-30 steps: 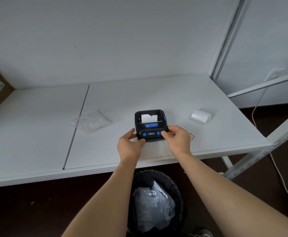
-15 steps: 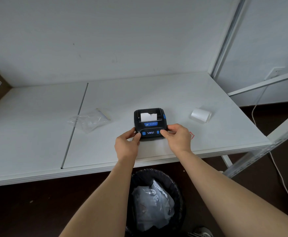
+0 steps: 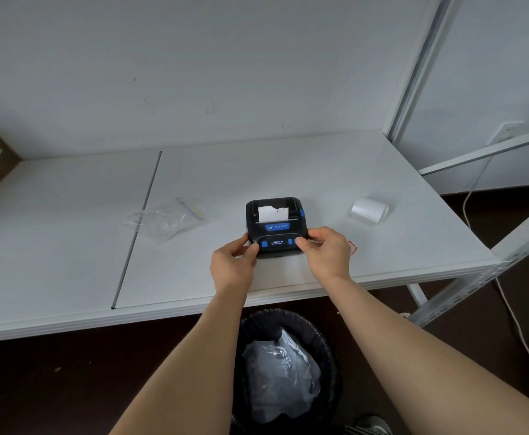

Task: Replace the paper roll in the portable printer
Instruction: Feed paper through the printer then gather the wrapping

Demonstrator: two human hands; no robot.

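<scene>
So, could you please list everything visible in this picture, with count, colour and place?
black portable printer with blue buttons: 1, black and blue, on the white table near its front edge, white paper at its slot
white paper roll: 1, white, right of the printer
clear plastic bag: 1, transparent, left of the printer
white table: 1, white
black trash bin: 1, black, under the table, plastic inside
left hand: 1, gripping the printer's left corner
right hand: 1, gripping its right corner
</scene>
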